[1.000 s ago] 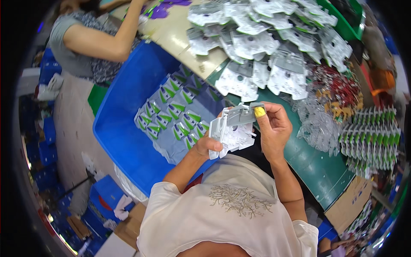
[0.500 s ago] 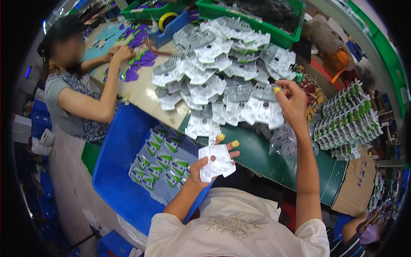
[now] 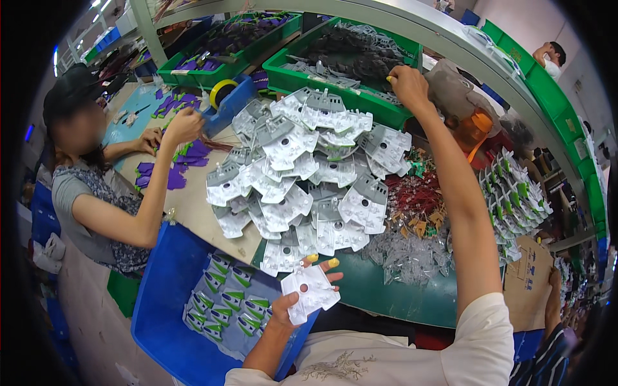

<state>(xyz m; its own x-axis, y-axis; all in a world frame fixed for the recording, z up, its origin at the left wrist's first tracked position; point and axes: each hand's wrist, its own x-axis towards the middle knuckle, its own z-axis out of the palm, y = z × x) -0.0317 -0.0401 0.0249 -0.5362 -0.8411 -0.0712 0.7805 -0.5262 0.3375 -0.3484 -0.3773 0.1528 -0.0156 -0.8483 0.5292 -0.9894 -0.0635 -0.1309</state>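
By the blue tub [image 3: 164,289]: left hand [image 3: 283,310] grips a white part [image 3: 310,293], thumb on top
At the green bin [image 3: 380,110]: right hand [image 3: 409,85], fingers curled; can't tell if it holds anything
Bin step: seems like fetching; calls for a careful pinch
Cardboard [image 3: 524,296]: dark marks, too blurry to read

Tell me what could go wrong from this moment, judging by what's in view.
The white part sits under the thumb of the left grip with other fingers spread, so it could slip, perhaps into the nearby blue bin.

The heap is piled unevenly, so a knock might slide pieces off.

The right grip is up by the green bin; its forearm might catch the red wires, though the clearance is unclear.
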